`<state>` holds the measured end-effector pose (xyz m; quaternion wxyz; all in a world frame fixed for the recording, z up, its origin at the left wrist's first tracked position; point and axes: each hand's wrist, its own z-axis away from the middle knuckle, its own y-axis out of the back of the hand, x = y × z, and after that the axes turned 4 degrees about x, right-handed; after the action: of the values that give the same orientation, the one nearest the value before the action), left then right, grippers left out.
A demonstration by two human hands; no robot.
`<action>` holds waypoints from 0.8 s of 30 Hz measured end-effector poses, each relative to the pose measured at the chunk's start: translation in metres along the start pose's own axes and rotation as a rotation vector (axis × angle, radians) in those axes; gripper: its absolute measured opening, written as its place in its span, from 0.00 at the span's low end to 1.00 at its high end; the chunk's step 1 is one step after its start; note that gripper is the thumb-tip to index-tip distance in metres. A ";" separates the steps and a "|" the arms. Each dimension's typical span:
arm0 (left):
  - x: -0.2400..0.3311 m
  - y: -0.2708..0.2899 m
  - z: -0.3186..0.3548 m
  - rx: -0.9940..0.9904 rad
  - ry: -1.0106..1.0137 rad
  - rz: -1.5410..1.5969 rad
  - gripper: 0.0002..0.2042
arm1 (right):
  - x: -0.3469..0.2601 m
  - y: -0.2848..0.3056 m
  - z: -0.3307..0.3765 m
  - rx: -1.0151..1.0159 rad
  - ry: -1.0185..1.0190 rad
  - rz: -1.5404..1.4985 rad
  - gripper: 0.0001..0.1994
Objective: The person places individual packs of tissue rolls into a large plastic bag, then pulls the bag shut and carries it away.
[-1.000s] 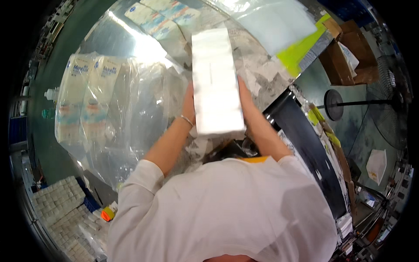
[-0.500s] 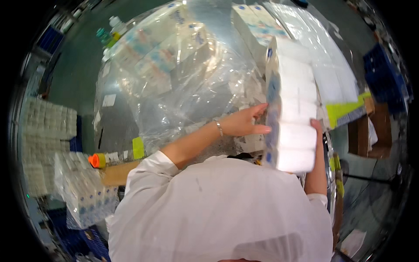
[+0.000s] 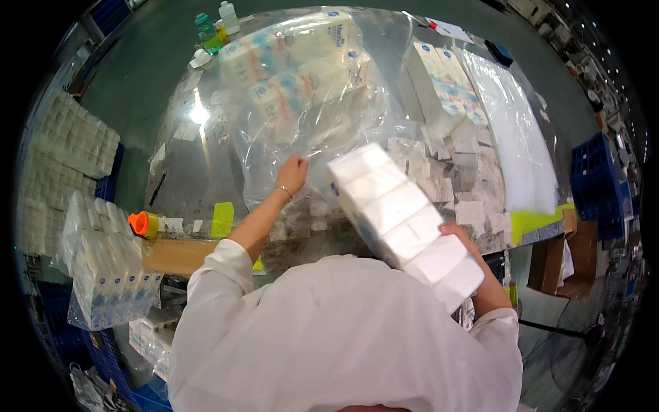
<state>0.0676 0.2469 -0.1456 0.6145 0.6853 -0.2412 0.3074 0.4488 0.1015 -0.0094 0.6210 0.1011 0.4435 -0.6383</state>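
Note:
A long row of white tissue packs (image 3: pixel 401 216) slants over the near side of the table, its far end pointing left. My right hand (image 3: pixel 453 232) grips the row along its right side, with most of the fingers hidden beneath or behind it. To the left, my left hand (image 3: pixel 294 175) is closed at the near edge of a large clear plastic bag (image 3: pixel 257 161), seemingly pinching its film. Inside the bag, toward the far side, lie printed tissue packs (image 3: pixel 295 89) in rows. The row's far end is close to the bag's mouth.
More printed tissue packs (image 3: pixel 439 82) stand at the far right, beside a stack of flat clear bags (image 3: pixel 511 130). Bottles (image 3: pixel 207 31) stand at the far left edge. An orange-and-yellow tape roll (image 3: pixel 143 224) sits near left, above bagged packs (image 3: pixel 113 275). A cardboard box (image 3: pixel 566 264) is at right.
The row of tissue packs has tilted, its far end swinging left toward the bag. My left hand has left the row, moved left and closed at the bag's edge.

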 end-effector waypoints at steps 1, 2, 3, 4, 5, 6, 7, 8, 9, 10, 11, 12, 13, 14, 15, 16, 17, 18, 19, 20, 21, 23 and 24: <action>0.039 0.016 0.001 -0.029 -0.006 0.158 0.11 | -0.006 -0.005 -0.008 -0.032 -0.017 0.022 0.31; 0.083 0.038 0.003 -0.050 -0.015 0.311 0.10 | -0.012 -0.010 -0.017 -0.068 -0.029 0.043 0.31; 0.115 0.055 0.008 -0.026 -0.133 0.274 0.09 | -0.019 -0.019 -0.028 -0.106 -0.032 0.063 0.31; 0.144 0.067 0.016 -0.009 -0.255 0.239 0.08 | -0.027 -0.027 -0.039 -0.138 -0.026 0.075 0.31; 0.168 0.079 0.027 -0.031 -0.412 0.182 0.08 | -0.038 -0.040 -0.049 -0.177 0.003 0.072 0.31; 0.191 0.085 0.040 -0.062 -0.575 0.124 0.08 | -0.048 -0.052 -0.058 -0.197 0.061 0.043 0.31; 0.213 0.094 0.056 -0.067 -0.639 0.189 0.07 | -0.060 -0.072 -0.062 -0.242 0.172 -0.039 0.31; 0.219 0.093 0.063 0.073 -0.799 0.210 0.07 | -0.068 -0.076 -0.073 -0.229 0.231 -0.050 0.31; 0.224 0.095 0.065 0.077 -0.800 0.211 0.08 | -0.077 -0.076 -0.090 -0.215 0.291 -0.062 0.31; 0.227 0.097 0.065 0.080 -0.794 0.211 0.08 | -0.083 -0.073 -0.116 -0.204 0.344 -0.077 0.31; 0.228 0.101 0.063 0.085 -0.788 0.210 0.08 | -0.091 -0.071 -0.144 -0.195 0.396 -0.092 0.31; 0.231 0.105 0.062 0.084 -0.798 0.204 0.09 | -0.101 -0.069 -0.169 -0.177 0.455 -0.107 0.31; 0.229 0.107 0.060 0.085 -0.754 0.227 0.09 | -0.108 -0.072 -0.195 -0.165 0.503 -0.127 0.31; 0.230 0.106 0.058 0.083 -0.717 0.254 0.08 | -0.116 -0.076 -0.216 -0.095 0.602 -0.105 0.31; 0.230 0.105 0.055 0.082 -0.679 0.280 0.08 | -0.125 -0.082 -0.238 -0.025 0.701 -0.085 0.32; 0.223 0.102 0.048 0.089 -0.634 0.297 0.08 | -0.133 -0.101 -0.252 0.092 0.780 0.120 0.33; 0.224 0.105 0.044 0.100 -0.656 0.333 0.07 | -0.144 -0.125 -0.255 0.230 0.850 0.323 0.34; 0.223 0.108 0.039 0.112 -0.675 0.368 0.07 | -0.154 -0.152 -0.257 0.420 0.894 0.711 0.35; 0.224 0.107 0.034 0.105 -0.706 0.416 0.06 | -0.164 -0.164 -0.281 0.525 0.915 0.619 0.37; 0.233 0.110 0.032 0.021 -0.747 0.465 0.06 | -0.177 -0.173 -0.302 0.638 0.947 0.518 0.39; 0.244 0.117 0.034 -0.065 -0.787 0.511 0.06 | -0.190 -0.182 -0.321 0.747 0.979 0.414 0.41; 0.255 0.120 0.034 -0.202 -0.818 0.582 0.05 | -0.212 -0.174 -0.383 0.753 1.225 0.690 0.40; 0.254 0.122 0.033 -0.244 -0.811 0.606 0.05 | -0.214 -0.181 -0.391 0.702 1.158 0.832 0.37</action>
<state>0.1615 0.2104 0.1199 0.4304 0.5723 -0.6815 0.1510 0.1693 0.4926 -0.0133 0.4111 0.7640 0.3948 -0.3026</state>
